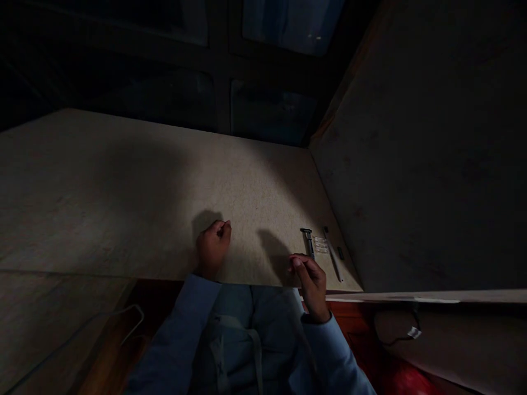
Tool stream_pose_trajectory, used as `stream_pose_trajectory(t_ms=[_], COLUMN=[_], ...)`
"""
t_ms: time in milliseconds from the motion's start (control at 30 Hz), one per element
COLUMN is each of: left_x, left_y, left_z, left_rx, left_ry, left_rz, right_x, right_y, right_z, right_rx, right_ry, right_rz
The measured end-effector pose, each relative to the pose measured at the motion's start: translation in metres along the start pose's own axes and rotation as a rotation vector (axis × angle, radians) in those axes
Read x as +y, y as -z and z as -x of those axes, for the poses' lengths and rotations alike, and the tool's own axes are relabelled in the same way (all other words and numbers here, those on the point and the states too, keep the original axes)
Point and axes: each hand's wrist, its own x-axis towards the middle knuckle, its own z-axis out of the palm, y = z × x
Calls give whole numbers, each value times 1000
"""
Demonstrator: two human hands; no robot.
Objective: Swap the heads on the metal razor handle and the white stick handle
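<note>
My left hand (213, 247) is closed in a loose fist over the table, thumb against the curled fingers. Whatever it may hold is hidden. Near the front edge, my right hand (312, 280) pinches thumb and fingertips together; anything between them is too small or dark to make out. Just beyond it lies a razor (308, 241) with a dark handle. Beside that are a small clear ribbed packet (320, 245), a long thin stick with a dark tip, perhaps a toothbrush (333, 258), and a small dark green piece (340, 253).
A pale tabletop (247, 186) runs back to a dark window (272, 109). On the right stands a patterned wall or panel (420, 164). A pale cable (102, 314) loops at lower left. Another dark cable with a white tag (414, 332) hangs at lower right.
</note>
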Motion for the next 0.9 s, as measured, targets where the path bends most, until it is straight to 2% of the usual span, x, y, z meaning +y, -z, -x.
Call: stream_pose_trajectory(t_ms=[133,300,533,900], left_x=[-23,-27,-25,-26], left_y=[14,16,17,14], left_z=[-2,5,7,4], left_rx=[13,-51,-67,-28], left_ry=[50,61,50,94], left_rz=[97,240,245,263], right_x=[4,24,22,28], right_y=[-28,-50,-50,-47], right_z=[-30,-56,-49,-50], right_rx=[-165,-235,-278,-296], right_ry=[36,30,135,168], right_rz=[58,214,324,303])
